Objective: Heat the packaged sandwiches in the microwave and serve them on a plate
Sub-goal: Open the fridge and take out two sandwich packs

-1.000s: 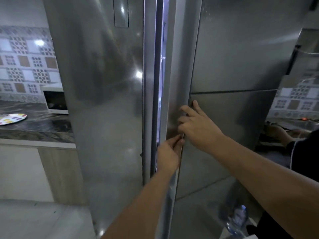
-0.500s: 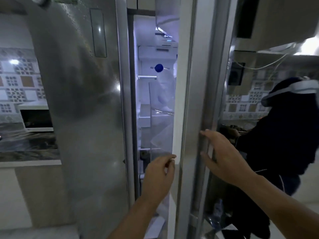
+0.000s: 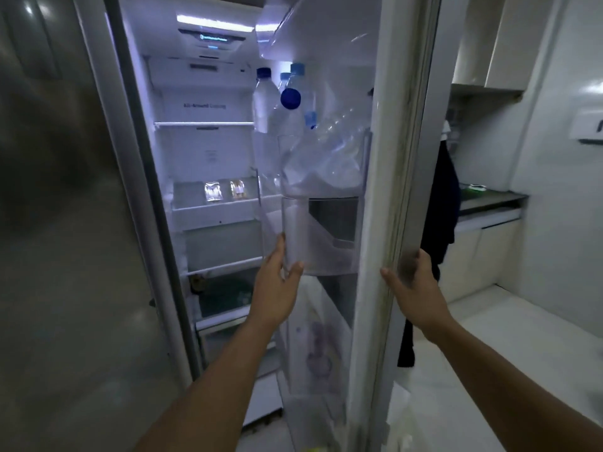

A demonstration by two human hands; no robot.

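Door [image 3: 375, 197] held wide by right hand [image 3: 412, 288] gripping its edge, left hand [image 3: 277, 288] open against bin [image 3: 321, 236], reaching next for sandwiches [image 3: 225, 190].

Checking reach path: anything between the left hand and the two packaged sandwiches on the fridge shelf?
Head view: left hand rests on the door bin; only open air and the shelf's front edge before the packaged sandwiches.

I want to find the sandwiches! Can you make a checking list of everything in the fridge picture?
Surface: fridge shelf, lit, mostly bare.
Job's things: two shiny sandwich packets side by side on that shelf, untouched.
Clutter: blue-capped water bottles in the door rack.
Hands: left hand on the door bin; right hand gripping the open door's edge.
Cables: nothing seen.
Surroundings: dark cloth behind the door; counter at right.
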